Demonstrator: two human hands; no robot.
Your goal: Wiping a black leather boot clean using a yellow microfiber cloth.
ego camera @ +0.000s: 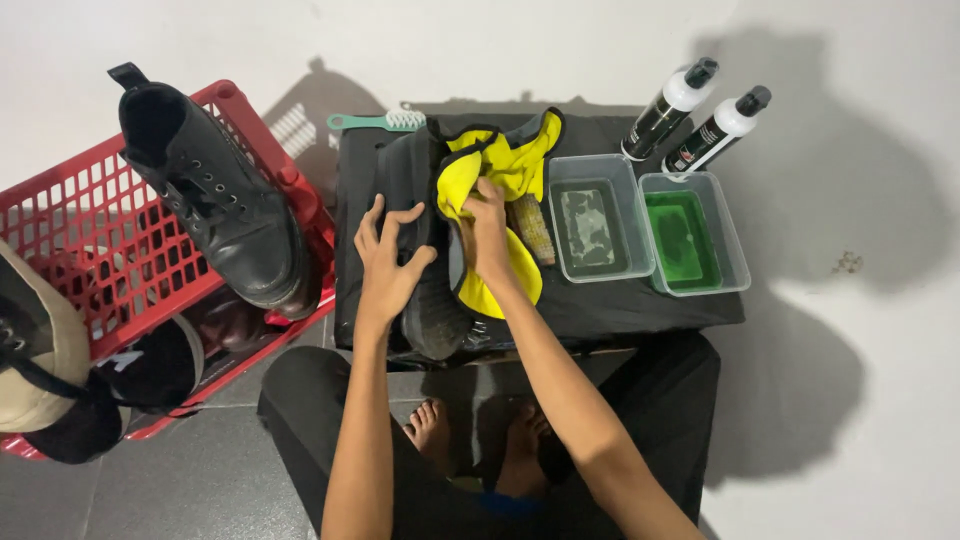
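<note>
A black boot (420, 230) lies on its side on a low black-covered table (640, 300), sole toward me. My left hand (385, 262) rests spread on the boot's upper and holds it down. My right hand (487, 228) presses a yellow cloth (500, 165) with black edging against the boot. The cloth bunches over the boot's far end and hangs down past my wrist. A small wooden brush (533, 228) lies just right of my right hand.
Two clear tubs stand on the table's right: one with dark liquid (592, 215), one with green liquid (692, 235). Two spray bottles (690, 120) lie behind them. A green toothbrush (375, 121) lies at the back. A red crate (110, 240) at left holds another black boot (215, 190).
</note>
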